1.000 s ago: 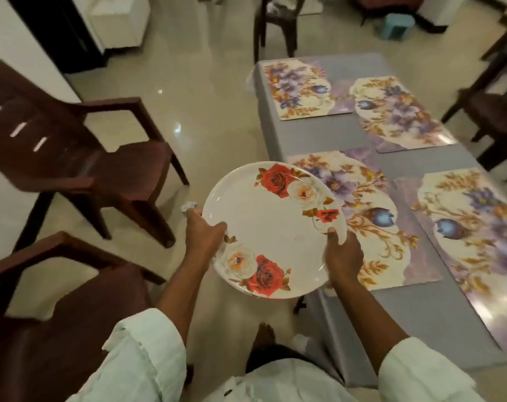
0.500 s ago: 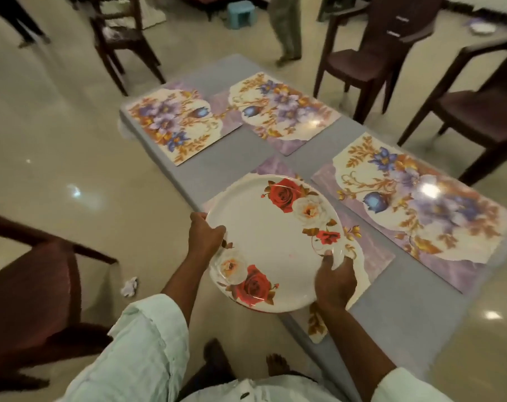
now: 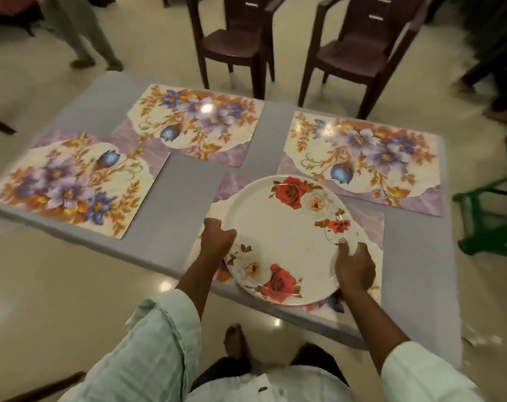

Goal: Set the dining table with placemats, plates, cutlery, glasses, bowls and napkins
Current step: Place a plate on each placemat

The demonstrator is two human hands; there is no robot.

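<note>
Just below the middle of the frame, a white plate (image 3: 287, 242) with red and cream roses is gripped at its rim by both hands. The left hand (image 3: 217, 237) is curled round the left edge, thumb on top; the right hand (image 3: 353, 268) is curled round the lower right edge. The plate is held over the nearest placemat (image 3: 365, 224), at lower centre; whether it touches the mat cannot be told. Three more floral placemats are laid on the grey table (image 3: 188, 184): one at left (image 3: 69, 184), one at upper centre (image 3: 197, 123), one at right (image 3: 368, 158). Two brown chairs (image 3: 298, 44) are seen at the top, beyond the table.
</note>
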